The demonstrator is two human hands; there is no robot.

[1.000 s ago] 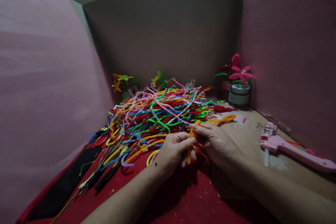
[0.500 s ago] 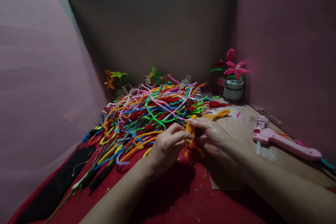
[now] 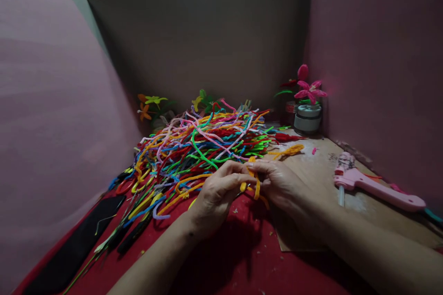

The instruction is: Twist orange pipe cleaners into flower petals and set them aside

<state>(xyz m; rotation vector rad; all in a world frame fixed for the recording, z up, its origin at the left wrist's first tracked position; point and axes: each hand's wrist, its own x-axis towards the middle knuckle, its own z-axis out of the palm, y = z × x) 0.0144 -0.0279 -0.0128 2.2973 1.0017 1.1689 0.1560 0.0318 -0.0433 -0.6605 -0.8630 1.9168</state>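
Observation:
Between my two hands is an orange pipe cleaner (image 3: 257, 189), bent into loops with loose ends hanging down. My left hand (image 3: 219, 193) pinches it from the left, fingers closed. From the other side my right hand (image 3: 278, 182) grips it between thumb and fingers. The fingertips hide part of the bends. Just beyond the hands spreads a big heap of coloured pipe cleaners (image 3: 207, 136). A looped orange pipe cleaner piece (image 3: 292, 150) lies past my right hand on the cardboard (image 3: 311, 166).
At right a pink glue gun (image 3: 377, 189) rests on the cardboard. Behind it stands a grey pot (image 3: 307, 119) with a pink flower (image 3: 311, 91). A black phone-like slab (image 3: 72, 249) and thin stems (image 3: 86, 262) lie left on the red cloth (image 3: 221, 258). Pink walls flank both sides.
The orange pipe cleaner has turned, and its loop now hangs lower between my fingers. My left hand has shifted slightly and its fingers point more to the right.

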